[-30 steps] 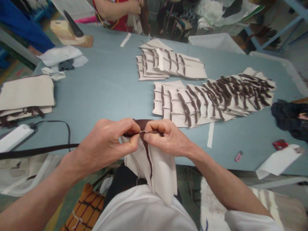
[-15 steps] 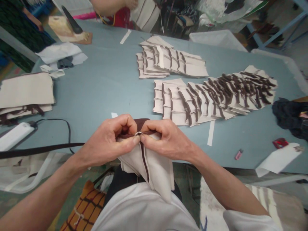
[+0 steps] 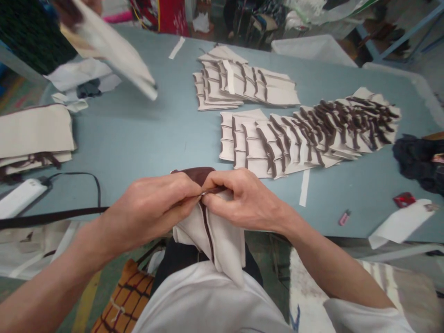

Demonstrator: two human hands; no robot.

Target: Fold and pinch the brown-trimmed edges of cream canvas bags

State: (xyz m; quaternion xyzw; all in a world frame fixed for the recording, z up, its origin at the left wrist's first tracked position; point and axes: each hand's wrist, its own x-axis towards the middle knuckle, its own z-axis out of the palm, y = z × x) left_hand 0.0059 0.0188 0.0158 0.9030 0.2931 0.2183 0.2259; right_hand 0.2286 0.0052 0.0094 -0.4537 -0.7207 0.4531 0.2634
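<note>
My left hand [image 3: 152, 208] and my right hand [image 3: 243, 199] meet at the table's near edge, both pinched shut on the top of a cream fabric piece [image 3: 218, 240] with a dark brown zipper strip running down its middle. The fingertips press together at a small metal part on the brown trim [image 3: 196, 175]. The cloth hangs down over my lap, off the blue-grey table [image 3: 138, 134].
Fanned rows of finished cream-and-brown pieces [image 3: 305, 134] and a second stack [image 3: 243, 85] lie beyond. A cream pile [image 3: 34, 134] sits far left, with a white device [image 3: 21, 196] and black cord. A blurred cream piece [image 3: 118, 51] moves at top left. A pink lighter [image 3: 344, 217] lies right.
My hands stayed pinched on the zipper top, the left rolling slightly flatter. Across the table another person's cream piece swung from the far middle to the upper left.
</note>
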